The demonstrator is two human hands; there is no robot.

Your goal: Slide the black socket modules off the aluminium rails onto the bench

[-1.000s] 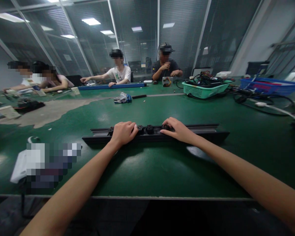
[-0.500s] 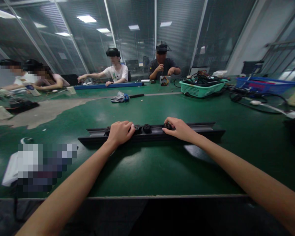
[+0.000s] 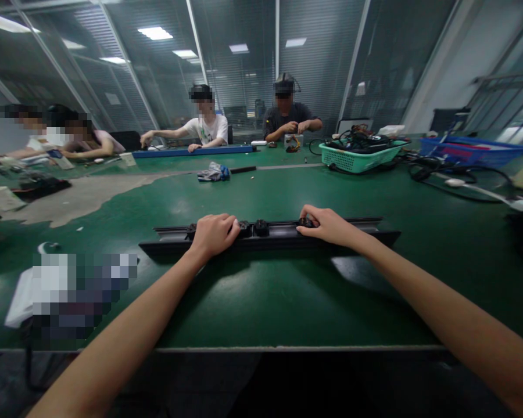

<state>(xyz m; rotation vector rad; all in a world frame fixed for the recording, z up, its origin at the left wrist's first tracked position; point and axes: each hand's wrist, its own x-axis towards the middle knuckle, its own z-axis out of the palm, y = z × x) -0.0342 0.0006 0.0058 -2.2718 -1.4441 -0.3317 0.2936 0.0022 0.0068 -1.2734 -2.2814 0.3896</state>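
Note:
A long black channel rail (image 3: 279, 239) lies crosswise on the green table in front of me. My left hand (image 3: 214, 234) grips the rail left of its middle, fingers curled over the far side. Small black blocks, like socket modules, sit in the channel; one stands free at the middle (image 3: 261, 227), and others show partly beside my left hand. My right hand (image 3: 330, 225) pinches another black socket module (image 3: 305, 222) in the channel, right of the middle one. Its underside is hidden by the rail and fingers.
On the left lie a white item (image 3: 20, 299) and a blurred-out object. Farther off are a crumpled glove (image 3: 213, 172), a long blue bar (image 3: 196, 151), a green basket (image 3: 359, 158) of cables and a blue basket (image 3: 475, 152). Several people sit across the table.
My right hand has slid a little to the right along the rail with the socket module. The left hand stays put. Part of another person's hand now shows at the left edge.

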